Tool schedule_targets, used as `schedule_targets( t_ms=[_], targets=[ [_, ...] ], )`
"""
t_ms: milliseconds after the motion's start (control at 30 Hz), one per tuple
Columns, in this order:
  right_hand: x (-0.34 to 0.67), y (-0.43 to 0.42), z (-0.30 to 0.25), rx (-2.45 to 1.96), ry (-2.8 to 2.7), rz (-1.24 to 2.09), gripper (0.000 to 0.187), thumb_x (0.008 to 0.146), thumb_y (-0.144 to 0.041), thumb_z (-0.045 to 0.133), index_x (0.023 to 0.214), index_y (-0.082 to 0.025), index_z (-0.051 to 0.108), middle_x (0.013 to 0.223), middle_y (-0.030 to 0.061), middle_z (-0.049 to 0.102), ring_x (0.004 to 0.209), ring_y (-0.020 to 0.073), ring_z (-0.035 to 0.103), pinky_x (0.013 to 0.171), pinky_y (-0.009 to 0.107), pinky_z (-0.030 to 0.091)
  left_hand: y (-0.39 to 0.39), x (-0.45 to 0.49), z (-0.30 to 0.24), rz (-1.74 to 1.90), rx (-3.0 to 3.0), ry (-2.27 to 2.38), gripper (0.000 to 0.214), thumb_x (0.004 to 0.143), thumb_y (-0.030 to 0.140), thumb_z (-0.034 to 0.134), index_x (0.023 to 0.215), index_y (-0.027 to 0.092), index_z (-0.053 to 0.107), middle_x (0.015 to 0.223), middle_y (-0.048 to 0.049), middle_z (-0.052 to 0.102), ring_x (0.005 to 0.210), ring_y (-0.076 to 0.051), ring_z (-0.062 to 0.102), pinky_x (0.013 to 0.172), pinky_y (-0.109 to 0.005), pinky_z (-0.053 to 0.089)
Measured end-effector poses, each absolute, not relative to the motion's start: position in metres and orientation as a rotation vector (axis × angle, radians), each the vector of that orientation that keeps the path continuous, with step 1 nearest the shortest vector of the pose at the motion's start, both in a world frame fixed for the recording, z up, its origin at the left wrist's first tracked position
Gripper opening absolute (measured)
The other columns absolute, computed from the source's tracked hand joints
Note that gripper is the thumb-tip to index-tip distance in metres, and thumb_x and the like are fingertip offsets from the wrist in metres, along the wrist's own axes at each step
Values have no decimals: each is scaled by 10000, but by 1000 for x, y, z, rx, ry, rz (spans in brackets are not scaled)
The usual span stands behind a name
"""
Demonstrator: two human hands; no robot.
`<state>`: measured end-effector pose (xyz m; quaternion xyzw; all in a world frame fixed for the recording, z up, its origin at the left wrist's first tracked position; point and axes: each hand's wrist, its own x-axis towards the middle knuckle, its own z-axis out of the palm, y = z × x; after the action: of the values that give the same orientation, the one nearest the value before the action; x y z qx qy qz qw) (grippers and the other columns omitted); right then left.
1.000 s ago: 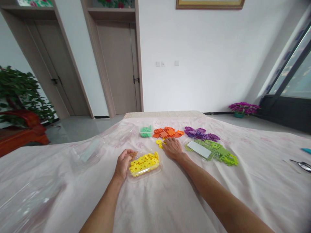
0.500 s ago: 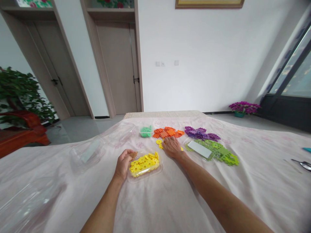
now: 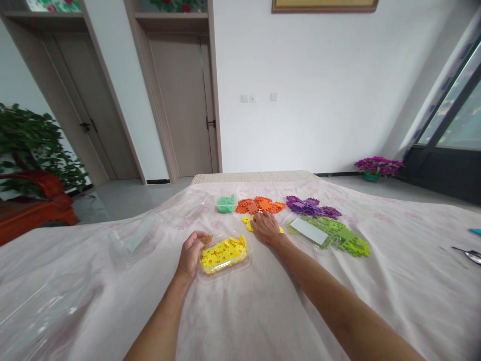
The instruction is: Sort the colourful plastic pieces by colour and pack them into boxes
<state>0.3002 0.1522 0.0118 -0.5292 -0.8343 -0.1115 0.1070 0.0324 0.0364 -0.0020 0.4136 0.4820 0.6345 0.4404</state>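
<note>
My left hand (image 3: 191, 251) grips the left edge of a clear plastic tray (image 3: 240, 265) filled with yellow flower-shaped pieces (image 3: 223, 252). My right hand (image 3: 266, 226) lies palm down on the cloth over a few loose yellow pieces (image 3: 246, 222), fingers curled on them; what the fingers hold is hidden. Just beyond that hand lies a pile of orange pieces (image 3: 260, 204). Purple pieces (image 3: 310, 206) and light green pieces (image 3: 343, 238) lie to its right.
A small tray of mint green pieces (image 3: 226, 203) stands at the back. Empty clear trays (image 3: 136, 236) lie on the left, one (image 3: 41, 311) at the near left. A white card (image 3: 309, 231) rests on the green pile. A spoon (image 3: 469, 254) lies far right on the pink cloth (image 3: 263, 311).
Both hands have barely moved; the view has shifted slightly.
</note>
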Motion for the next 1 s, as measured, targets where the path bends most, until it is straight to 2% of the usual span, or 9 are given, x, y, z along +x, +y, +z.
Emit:
schedule_targets(
  t_ms=[300, 467, 533, 700, 833, 900, 1000],
  targets=[
    [305, 151, 18, -1568, -2365, -314, 349, 972, -362, 357, 1024, -184, 652, 1015, 116, 650, 1022, 258, 507, 936, 406, 330, 35, 35, 1, 1584, 1001, 1179, 231, 592, 223, 600, 817, 181, 633, 838, -28, 729, 867, -210, 659, 805, -295, 443],
    [301, 143, 17, -1382, -2446, -223, 418, 961, -481, 405, 1277, -267, 574, 1318, 58, 569, 1195, 240, 438, 1026, 393, 275, 37, 33, -2, 1581, 989, 1190, 248, 580, 233, 606, 821, 182, 636, 833, -27, 728, 853, -214, 662, 778, -293, 453],
    [298, 140, 17, -1334, -2513, -164, 425, 957, -483, 420, 1316, -296, 550, 1366, 36, 546, 1251, 232, 413, 1054, 391, 249, 38, 33, -3, 1581, 986, 1193, 253, 585, 241, 612, 830, 180, 636, 843, -33, 727, 862, -218, 662, 778, -296, 456],
    [299, 133, 22, -1402, -2499, -70, 364, 968, -444, 413, 1207, -274, 629, 1238, 50, 627, 1156, 206, 511, 1005, 354, 306, 37, 33, -4, 1564, 1010, 1182, 241, 615, 246, 626, 845, 178, 632, 866, -39, 732, 865, -202, 656, 789, -286, 447],
    [316, 129, 27, -1466, -2332, -34, 421, 996, -462, 334, 1204, -265, 642, 1268, 55, 610, 1143, 202, 517, 983, 326, 332, 37, 33, -2, 1560, 1016, 1187, 245, 611, 246, 620, 847, 180, 626, 900, -48, 736, 865, -206, 657, 775, -285, 449],
    [331, 129, 27, -1573, -2159, -53, 430, 1007, -392, 296, 1223, -246, 638, 1274, 64, 610, 1138, 206, 514, 974, 319, 341, 36, 34, -1, 1563, 1005, 1198, 250, 605, 263, 632, 840, 180, 626, 908, -52, 737, 875, -216, 661, 772, -290, 456],
    [354, 128, 25, -1763, -2014, -125, 378, 959, -295, 374, 1185, -239, 672, 1270, 73, 617, 1151, 240, 491, 972, 349, 338, 36, 34, 0, 1558, 982, 1209, 258, 598, 285, 645, 834, 182, 625, 911, -54, 738, 873, -224, 667, 758, -294, 463]
  ],
)
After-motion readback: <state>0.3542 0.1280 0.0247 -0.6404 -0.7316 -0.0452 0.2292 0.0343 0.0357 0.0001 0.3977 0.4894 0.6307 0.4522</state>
